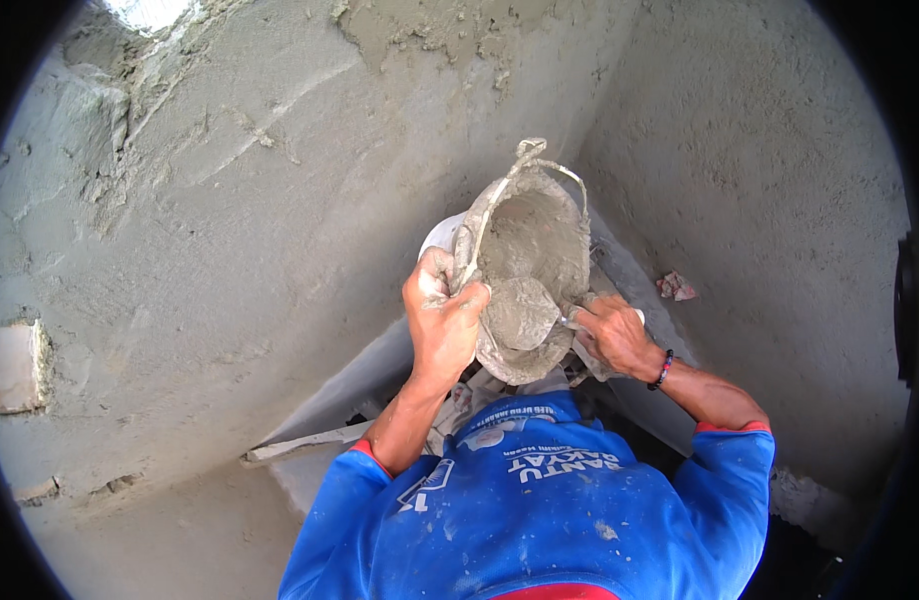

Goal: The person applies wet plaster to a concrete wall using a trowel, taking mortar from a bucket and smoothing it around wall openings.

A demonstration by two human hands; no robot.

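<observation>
A mortar-caked bucket (532,225) is tilted toward me, its mouth facing up at my body. My left hand (444,315) is closed on the left side of its rim, the thumb lying over the edge. Inside, wet grey mortar coats the walls and bottom. My right hand (611,335) is wrapped round the handle of a trowel, whose light end shows beyond the fist. The trowel's blade (519,313), covered in mortar, is in the mouth of the bucket. A wire bail (569,172) stands up at the bucket's far side.
A grey plastered wall (229,210) rises at the left and meets another wall (759,200) in a corner beyond the bucket. A pale square block (12,367) is set in the left wall. A board (309,441) and a crumpled scrap (676,287) lie lower down.
</observation>
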